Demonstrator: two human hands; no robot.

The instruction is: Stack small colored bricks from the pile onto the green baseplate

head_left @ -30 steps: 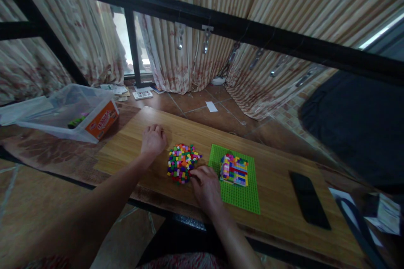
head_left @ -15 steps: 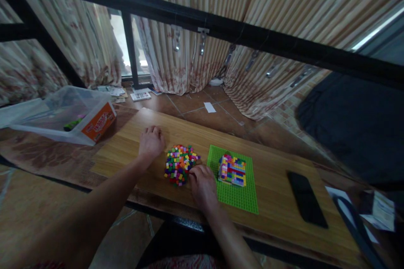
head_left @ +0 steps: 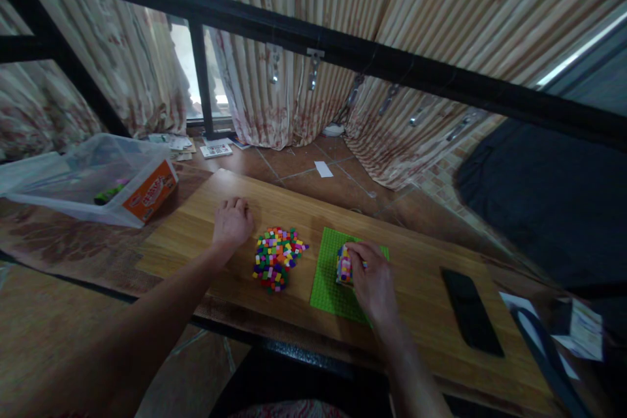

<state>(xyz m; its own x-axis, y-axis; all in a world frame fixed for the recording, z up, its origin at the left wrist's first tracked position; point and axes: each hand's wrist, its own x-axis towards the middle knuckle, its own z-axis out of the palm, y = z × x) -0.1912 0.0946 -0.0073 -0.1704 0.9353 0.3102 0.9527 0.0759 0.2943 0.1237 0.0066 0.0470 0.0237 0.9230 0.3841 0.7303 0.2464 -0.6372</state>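
My right hand (head_left: 373, 279) is over the small block build (head_left: 344, 266), with thumb and fingers pinched together at its top. Whatever the fingertips hold is hidden, and the hand covers most of the build's right side. This multicoloured build of small bricks sits on a green studded baseplate (head_left: 326, 297). To the left, a loose pile of small coloured building bricks (head_left: 279, 253) lies on the wooden board. My left hand (head_left: 233, 222) rests palm down on the board, just left of the pile, fingers lightly bent and holding nothing.
A black phone (head_left: 471, 310) lies at the right of the wooden board (head_left: 416, 333). On the far left stands a clear plastic bin (head_left: 93, 209) with an orange label. A black metal rail (head_left: 294, 29) crosses in front of the curtains.
My right hand has moved right, from the edge of the brick pile to the build on the baseplate. My left hand has stayed in place. The view has shifted slightly.
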